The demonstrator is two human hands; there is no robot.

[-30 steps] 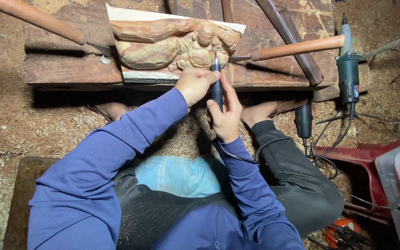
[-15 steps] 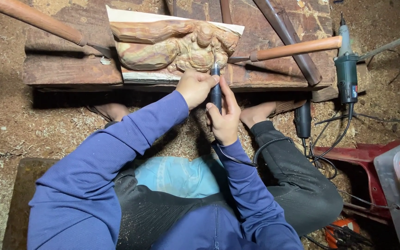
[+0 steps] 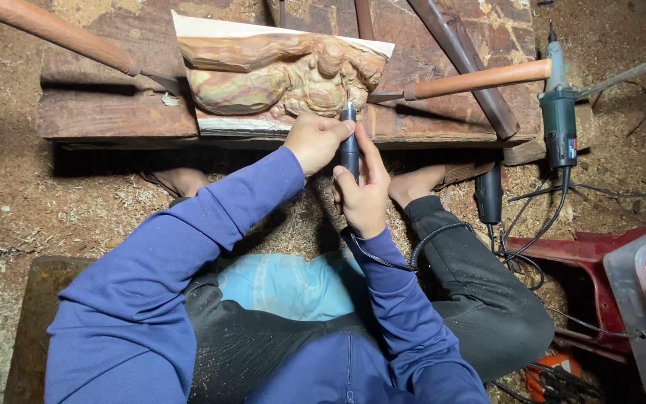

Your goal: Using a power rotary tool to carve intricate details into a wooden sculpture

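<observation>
Both hands wrapped round a slim rotary carving tool, tip on the wood.

The right hand [image 3: 364,196] grips the black handpiece [image 3: 349,146] shut tight, the left hand [image 3: 314,141] closed against its upper end; just beyond the fingers lies the carved wood relief [image 3: 278,75] on a plank bench [image 3: 114,112], a green grinder [image 3: 560,123] well off right.

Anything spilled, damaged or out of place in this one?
Nothing stands out. Both hands, left and right, grip the rotary tool against the wood carving. Sawdust covers the ground, and the green grinder lies on it.
</observation>
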